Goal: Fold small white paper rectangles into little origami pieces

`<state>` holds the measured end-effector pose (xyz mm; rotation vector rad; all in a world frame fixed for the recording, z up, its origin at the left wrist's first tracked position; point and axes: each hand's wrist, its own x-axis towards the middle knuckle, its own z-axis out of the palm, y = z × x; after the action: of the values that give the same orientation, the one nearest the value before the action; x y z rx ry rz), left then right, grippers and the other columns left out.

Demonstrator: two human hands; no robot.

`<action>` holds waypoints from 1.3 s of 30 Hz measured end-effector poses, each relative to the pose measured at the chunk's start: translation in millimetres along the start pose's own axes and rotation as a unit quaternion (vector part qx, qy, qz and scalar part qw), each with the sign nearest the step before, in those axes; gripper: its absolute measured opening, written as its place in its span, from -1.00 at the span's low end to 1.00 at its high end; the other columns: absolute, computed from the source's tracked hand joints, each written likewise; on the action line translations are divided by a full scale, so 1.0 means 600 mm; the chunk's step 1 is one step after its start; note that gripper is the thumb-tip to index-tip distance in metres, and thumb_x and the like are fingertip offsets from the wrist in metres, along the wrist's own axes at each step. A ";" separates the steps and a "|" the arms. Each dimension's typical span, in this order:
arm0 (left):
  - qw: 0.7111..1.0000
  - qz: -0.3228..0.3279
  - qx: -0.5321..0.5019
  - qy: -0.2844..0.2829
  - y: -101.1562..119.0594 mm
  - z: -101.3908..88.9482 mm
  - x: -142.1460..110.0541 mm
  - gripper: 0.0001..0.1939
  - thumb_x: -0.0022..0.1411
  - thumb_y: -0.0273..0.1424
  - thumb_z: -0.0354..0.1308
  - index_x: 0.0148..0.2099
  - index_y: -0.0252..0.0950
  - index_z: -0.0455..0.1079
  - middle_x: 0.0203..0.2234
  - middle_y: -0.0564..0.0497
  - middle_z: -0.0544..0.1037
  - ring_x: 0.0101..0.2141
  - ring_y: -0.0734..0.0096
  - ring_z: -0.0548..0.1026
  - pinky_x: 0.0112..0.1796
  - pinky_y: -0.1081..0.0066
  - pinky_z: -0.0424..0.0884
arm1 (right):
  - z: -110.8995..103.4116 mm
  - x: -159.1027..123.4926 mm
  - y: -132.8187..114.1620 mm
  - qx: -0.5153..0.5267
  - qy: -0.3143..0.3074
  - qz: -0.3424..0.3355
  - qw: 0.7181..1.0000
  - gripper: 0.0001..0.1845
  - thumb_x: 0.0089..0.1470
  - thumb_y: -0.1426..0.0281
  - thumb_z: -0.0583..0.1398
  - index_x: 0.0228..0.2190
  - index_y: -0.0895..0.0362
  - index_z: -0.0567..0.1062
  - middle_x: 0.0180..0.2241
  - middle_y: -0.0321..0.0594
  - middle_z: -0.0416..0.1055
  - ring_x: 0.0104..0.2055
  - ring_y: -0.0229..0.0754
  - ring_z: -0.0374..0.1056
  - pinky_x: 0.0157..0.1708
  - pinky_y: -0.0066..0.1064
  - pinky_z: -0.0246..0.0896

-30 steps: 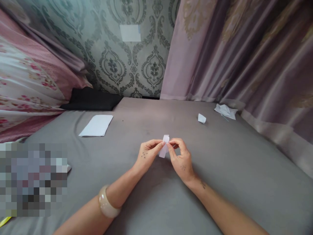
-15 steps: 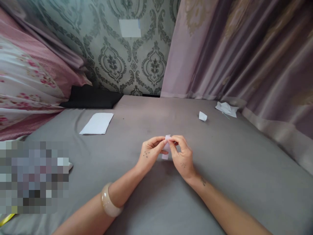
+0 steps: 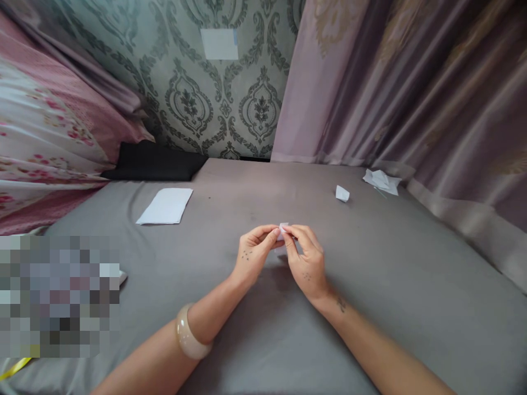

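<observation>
Between my two hands is a small pale strip of paper point(image 3: 283, 229), pinched at its upper part. My left hand point(image 3: 255, 251) grips it from the left with thumb and fingertips; a pale bangle circles that forearm. From the other side, my right hand point(image 3: 307, 260) pinches the same paper with thumb and index finger. The fingertips of both hands nearly meet, and they cover much of the paper, so its folds cannot be made out. Both hands are held above the grey sheet point(image 3: 263, 329).
A stack of white paper point(image 3: 165, 206) lies at left, before a folded black cloth point(image 3: 156, 161). On the right are a small folded white paper point(image 3: 342, 193) and several crumpled paper pieces point(image 3: 382, 181). A blurred-out patch point(image 3: 57, 296) covers the lower left, near a yellow strip point(image 3: 16, 368).
The paper's lower end, which hung below my fingers, now shows much less. My fingertips have drawn slightly closer together around it. The view has shifted a little.
</observation>
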<state>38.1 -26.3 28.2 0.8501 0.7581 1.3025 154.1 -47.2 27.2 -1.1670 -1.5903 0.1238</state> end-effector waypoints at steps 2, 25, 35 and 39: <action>1.000 -0.001 -0.004 0.000 0.000 0.000 0.000 -0.80 0.03 -0.35 0.32 -0.28 -0.36 0.54 -0.36 -0.04 0.61 -0.33 0.40 0.55 -0.16 0.32 0.51 | 0.002 -0.002 -0.002 0.001 0.005 0.015 1.000 -0.78 0.17 0.49 0.12 -0.16 0.04 0.48 -0.21 -0.20 0.45 -0.12 -0.19 0.36 -0.06 -0.26 0.28; 1.000 -0.016 -0.004 0.006 -0.005 -0.005 0.006 -0.76 0.00 -0.35 0.33 -0.25 -0.36 0.55 -0.34 -0.06 0.63 -0.34 0.36 0.57 -0.21 0.29 0.54 | 0.021 -0.017 -0.004 0.073 0.007 0.129 0.989 -0.72 0.18 0.44 0.10 -0.11 0.04 0.51 -0.17 -0.18 0.41 -0.09 -0.20 0.36 -0.06 -0.29 0.30; 1.000 -0.017 0.000 0.022 -0.005 -0.003 0.004 -0.75 -0.04 -0.33 0.36 -0.28 -0.36 0.55 -0.38 -0.04 0.62 -0.34 0.34 0.56 -0.17 0.23 0.52 | 0.019 -0.010 -0.008 0.107 0.000 0.186 0.977 -0.78 0.16 0.36 0.12 -0.23 0.09 0.55 -0.21 -0.16 0.44 -0.13 -0.19 0.38 -0.09 -0.29 0.32; 1.000 -0.006 0.008 0.017 -0.007 -0.003 0.004 -0.76 -0.05 -0.33 0.37 -0.30 -0.35 0.56 -0.39 -0.04 0.62 -0.34 0.32 0.57 -0.18 0.23 0.52 | 0.016 -0.006 -0.010 0.119 -0.006 0.202 0.972 -0.81 0.13 0.33 0.14 -0.29 0.09 0.55 -0.23 -0.17 0.45 -0.15 -0.18 0.39 -0.13 -0.30 0.34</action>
<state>38.7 -24.0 23.7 0.8364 0.8007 1.3057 142.5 -48.1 24.6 -1.2843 -1.2867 0.5728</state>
